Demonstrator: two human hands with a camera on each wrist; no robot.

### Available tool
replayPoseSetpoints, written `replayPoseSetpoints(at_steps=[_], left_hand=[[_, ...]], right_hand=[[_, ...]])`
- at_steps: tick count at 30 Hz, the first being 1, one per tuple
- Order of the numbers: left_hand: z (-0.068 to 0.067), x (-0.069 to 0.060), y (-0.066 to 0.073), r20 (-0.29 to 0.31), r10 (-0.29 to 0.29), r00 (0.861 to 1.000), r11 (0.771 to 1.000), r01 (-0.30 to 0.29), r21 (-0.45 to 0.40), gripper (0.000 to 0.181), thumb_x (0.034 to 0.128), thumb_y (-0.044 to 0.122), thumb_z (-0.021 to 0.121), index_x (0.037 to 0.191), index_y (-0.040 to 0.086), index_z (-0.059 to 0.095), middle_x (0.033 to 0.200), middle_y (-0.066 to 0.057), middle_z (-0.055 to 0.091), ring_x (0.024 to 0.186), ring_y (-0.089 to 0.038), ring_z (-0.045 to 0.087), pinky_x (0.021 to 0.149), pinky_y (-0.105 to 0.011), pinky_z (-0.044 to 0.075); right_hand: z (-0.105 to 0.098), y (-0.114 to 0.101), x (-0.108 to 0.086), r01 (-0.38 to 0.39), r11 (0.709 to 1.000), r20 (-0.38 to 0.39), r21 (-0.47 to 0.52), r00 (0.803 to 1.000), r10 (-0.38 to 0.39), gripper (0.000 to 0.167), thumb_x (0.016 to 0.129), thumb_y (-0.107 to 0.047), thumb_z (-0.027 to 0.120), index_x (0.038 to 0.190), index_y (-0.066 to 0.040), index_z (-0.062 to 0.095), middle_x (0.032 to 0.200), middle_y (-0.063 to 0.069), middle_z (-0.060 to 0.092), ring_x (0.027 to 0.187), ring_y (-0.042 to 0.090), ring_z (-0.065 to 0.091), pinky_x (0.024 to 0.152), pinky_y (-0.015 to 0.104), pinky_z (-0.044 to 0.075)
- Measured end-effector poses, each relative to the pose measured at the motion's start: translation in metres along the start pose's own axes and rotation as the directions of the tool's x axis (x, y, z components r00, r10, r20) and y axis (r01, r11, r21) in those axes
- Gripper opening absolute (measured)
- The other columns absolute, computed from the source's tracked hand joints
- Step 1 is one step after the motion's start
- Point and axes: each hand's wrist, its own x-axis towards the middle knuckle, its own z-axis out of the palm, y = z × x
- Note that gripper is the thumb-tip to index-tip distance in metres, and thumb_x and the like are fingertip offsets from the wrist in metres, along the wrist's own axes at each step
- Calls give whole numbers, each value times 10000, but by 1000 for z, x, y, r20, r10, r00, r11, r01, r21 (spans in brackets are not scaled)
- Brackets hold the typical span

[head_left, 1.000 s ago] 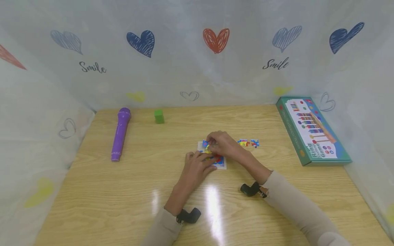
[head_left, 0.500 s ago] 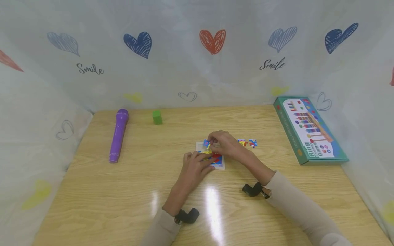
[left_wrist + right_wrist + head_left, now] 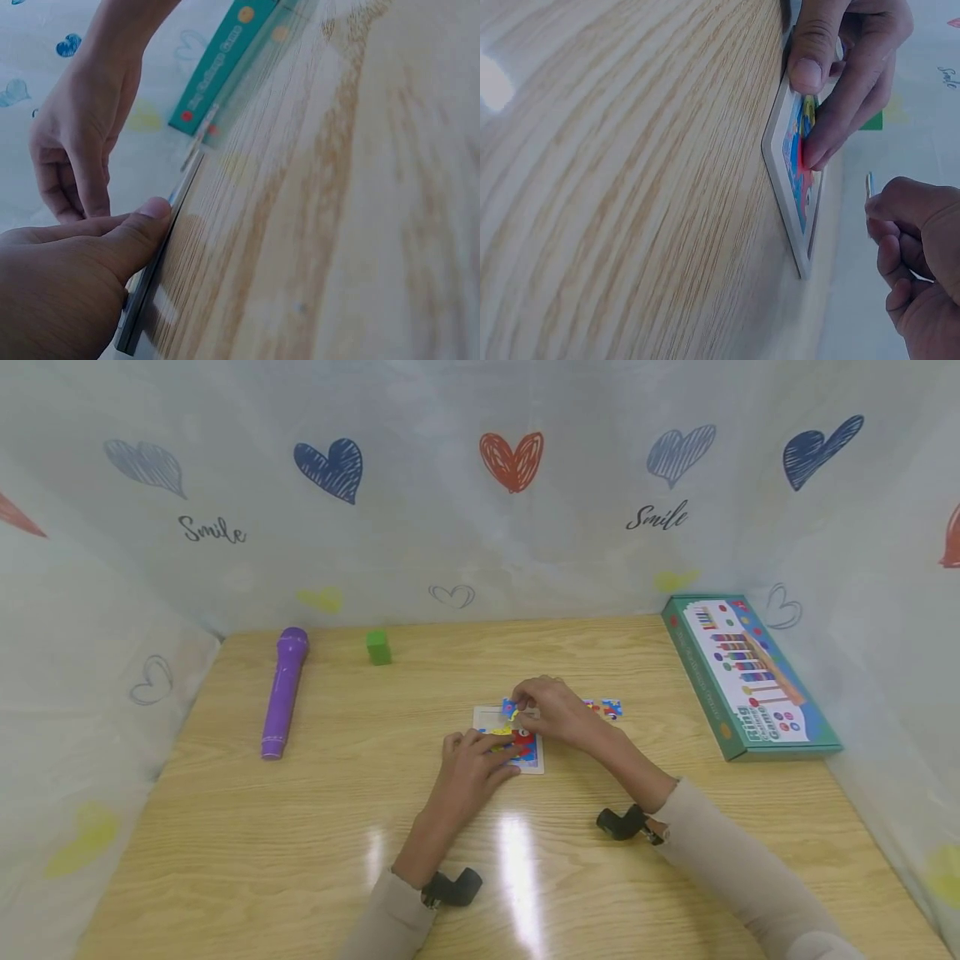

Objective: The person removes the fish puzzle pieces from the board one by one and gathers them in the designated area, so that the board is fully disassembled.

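In the head view, my left hand (image 3: 468,772) rests on a small puzzle board (image 3: 532,768), its fingers spread over the red, blue and yellow picture. Its thumb lies along the board's near edge, and the right wrist view shows the fingertips pressing the picture (image 3: 799,172). Just above the board's far part, my right hand (image 3: 558,714) pinches a blue and yellow puzzle piece (image 3: 509,707). That puzzle piece (image 3: 869,184) appears edge-on in the right wrist view, apart from the board. Loose puzzle pieces (image 3: 611,708) lie right of the board, partly hidden by my right hand.
A purple toy microphone (image 3: 285,693) and a green block (image 3: 378,647) are at the left of the wooden table (image 3: 300,843). A green game box (image 3: 750,677) lies at the right. Behind stands a pale curtain (image 3: 420,543) with printed hearts.
My right hand has shifted slightly right relative to the board, still pinching the piece. The left hand stays on the board. The head view has turned slightly, moving the scene left.
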Motion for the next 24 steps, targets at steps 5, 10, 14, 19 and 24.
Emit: replayPoseSetpoints(at_steps=[5, 10, 14, 19, 24], left_hand=[[-1, 0, 1, 3, -4, 1000, 1000, 4, 6, 324, 942, 415, 669, 1210, 249, 745, 1283, 77, 665, 1004, -160, 511, 921, -442, 341], [0, 0, 1, -4, 5, 1000, 1000, -5, 4, 326, 937, 413, 676, 1205, 243, 748, 1279, 67, 668, 1008, -168, 519, 919, -449, 344], [0, 0, 0, -20, 11, 1000, 1000, -11, -5, 316, 931, 400, 689, 1190, 233, 756, 1265, 63, 676, 999, -170, 522, 910, -455, 349], [0, 0, 0, -35, 13, 999, 1000, -14, -21, 313, 917, 385, 707, 1181, 224, 760, 1259, 54, 678, 985, -168, 519, 898, -456, 348], [0, 0, 1, -48, 19, 999, 999, -20, -33, 311, 910, 377, 715, 1171, 217, 765, 1247, 47, 684, 977, -173, 520, 880, -452, 342]], right_hand=[[-3, 2, -2, -10, 1000, -4, -7, 1000, 10, 203, 835, -56, 725, 1034, -34, 690, 919, 13, 672, 880, 191, 597, 935, 460, 439], [-4, 4, -5, -12, 1000, -5, -10, 1000, 12, 189, 841, -43, 706, 1029, -32, 687, 928, 26, 673, 882, 202, 599, 937, 486, 434], [-5, 7, -8, -11, 1000, -8, -5, 1000, 11, 193, 846, -40, 703, 1037, -30, 683, 947, 29, 677, 890, 203, 603, 963, 500, 418], [-7, 12, -12, -4, 1000, -28, 1, 1000, 4, 186, 851, -33, 714, 1035, -30, 688, 950, 28, 682, 891, 203, 598, 938, 462, 437], [-10, 16, -16, -10, 1000, -32, 2, 999, 10, 170, 866, -32, 708, 1035, -36, 690, 952, 25, 682, 894, 209, 594, 906, 448, 443]])
